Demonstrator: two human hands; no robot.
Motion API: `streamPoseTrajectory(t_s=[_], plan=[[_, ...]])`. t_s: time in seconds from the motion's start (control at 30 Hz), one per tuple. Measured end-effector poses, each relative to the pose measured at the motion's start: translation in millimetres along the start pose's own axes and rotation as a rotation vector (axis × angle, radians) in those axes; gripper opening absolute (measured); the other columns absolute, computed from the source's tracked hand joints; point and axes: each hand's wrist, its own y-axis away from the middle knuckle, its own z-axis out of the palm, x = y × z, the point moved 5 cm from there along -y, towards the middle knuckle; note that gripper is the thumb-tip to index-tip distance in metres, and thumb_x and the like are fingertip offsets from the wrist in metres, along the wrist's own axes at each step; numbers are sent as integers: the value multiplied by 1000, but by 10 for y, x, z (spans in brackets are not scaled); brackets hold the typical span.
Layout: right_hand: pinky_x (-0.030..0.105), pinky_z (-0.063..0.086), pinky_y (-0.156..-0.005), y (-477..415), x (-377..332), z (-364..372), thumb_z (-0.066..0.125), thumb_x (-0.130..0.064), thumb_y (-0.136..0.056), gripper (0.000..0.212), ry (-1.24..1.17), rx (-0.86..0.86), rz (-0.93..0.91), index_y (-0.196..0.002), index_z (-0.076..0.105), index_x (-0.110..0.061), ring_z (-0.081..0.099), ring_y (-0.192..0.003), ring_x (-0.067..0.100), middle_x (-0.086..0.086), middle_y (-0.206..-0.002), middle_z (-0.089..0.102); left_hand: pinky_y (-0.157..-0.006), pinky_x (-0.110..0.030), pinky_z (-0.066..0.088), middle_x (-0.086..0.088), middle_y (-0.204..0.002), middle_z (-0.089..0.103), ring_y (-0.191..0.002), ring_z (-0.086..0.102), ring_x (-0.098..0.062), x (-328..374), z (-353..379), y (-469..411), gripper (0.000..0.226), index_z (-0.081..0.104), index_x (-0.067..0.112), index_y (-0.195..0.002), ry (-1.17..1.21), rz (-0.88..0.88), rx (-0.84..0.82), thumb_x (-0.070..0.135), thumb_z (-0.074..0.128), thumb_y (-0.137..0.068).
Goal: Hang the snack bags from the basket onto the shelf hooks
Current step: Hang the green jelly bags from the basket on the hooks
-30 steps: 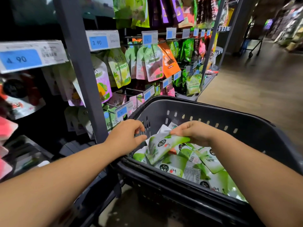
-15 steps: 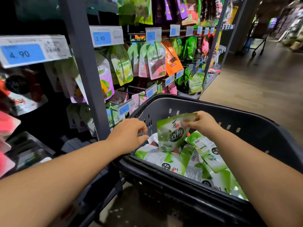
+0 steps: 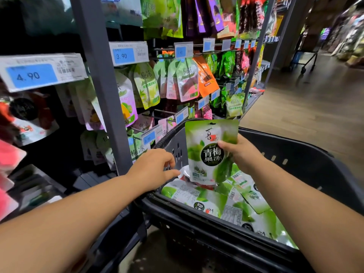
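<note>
A green-and-white plastic snack bag (image 3: 211,150) is pinched at its right edge by the thumb and curled fingers of the right hand (image 3: 239,152). It is held upright above the dark grey plastic basket (image 3: 295,152), probably so that its top slot is presented to the wire shelf hooks (image 3: 164,111); "青梅果冻" is printed on its dark roundel. The left hand (image 3: 151,170) is kept at the basket's left corner, fingers loosely bent and nothing held, and a blue price label (image 3: 123,55) is marked 3.90.

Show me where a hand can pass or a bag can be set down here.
Free: inside the basket, between the green plum jelly bag in the right hand and the far right wall, above the jelly bags; also the wooden floor right of the shelf. Crowded: the basket bottom, covered by those bags, and the row right of the 3.90 tag, packed with hanging bags.
</note>
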Motion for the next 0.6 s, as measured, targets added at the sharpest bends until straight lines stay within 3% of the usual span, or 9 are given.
streamPoseTrajectory(t_s=[0.07,0.17,0.23,0.3,0.37,0.4,0.5,0.6], plan=[[26,57,-60,27,-105,97,56,3,-94,25,-98,-17,-14,-116,58,-9,73,-79,16,6,-94,74,-68,-28,39,7,-87,56,-84,52,-15,14,-20,-4,40,61,25,-92,34,-19,-11,60,72,-76],[31,59,-70,20,-200,246,58,-1,-94,32,-120,-52,-44,-125,55,-7,71,-88,20,6,-99,74,-66,-29,41,7,-83,53,-80,51,-15,59,-70,-7,62,59,21,-93,73,-71,-36,73,68,-62],[36,59,-77,31,-236,362,61,-4,-92,35,-128,-78,-63,-127,55,-6,70,-91,23,7,-100,73,-68,-33,44,10,-81,54,-79,53,-15,104,-110,-6,60,53,26,-90,122,-129,-55,75,67,-58],[36,58,-76,78,-275,486,63,-6,-91,38,-153,-115,-78,-128,55,-6,70,-89,23,9,-102,72,-69,-25,42,23,-76,54,-80,56,-8,130,-116,-12,46,47,36,-89,249,-168,-60,61,78,-65],[32,59,-68,140,-324,555,60,-3,-93,33,-175,-123,-106,-126,55,-6,71,-82,19,10,-100,71,-61,-7,39,31,-63,59,-71,57,7,167,-97,-37,34,55,38,-82,437,-170,-62,44,85,-68],[35,60,-71,155,-345,557,61,-3,-92,35,-190,-115,-115,-127,55,-5,71,-86,21,12,-103,71,-59,-2,38,32,-58,61,-66,58,13,193,-85,-53,28,61,38,-79,553,-169,-62,34,87,-69],[49,55,-92,203,-415,506,62,-4,-91,38,-210,-82,-112,-128,56,-4,67,-101,30,18,-115,69,-68,-8,46,18,-73,74,-70,67,9,287,-18,-107,25,74,21,-87,901,-195,-60,8,85,-70],[45,56,-86,238,-473,370,58,-7,-93,24,-111,-111,-67,-117,62,-10,70,-93,25,10,-103,74,-73,-16,52,3,-87,77,-78,71,-4,371,59,-172,30,76,9,-97,1032,-229,-61,0,83,-69]])
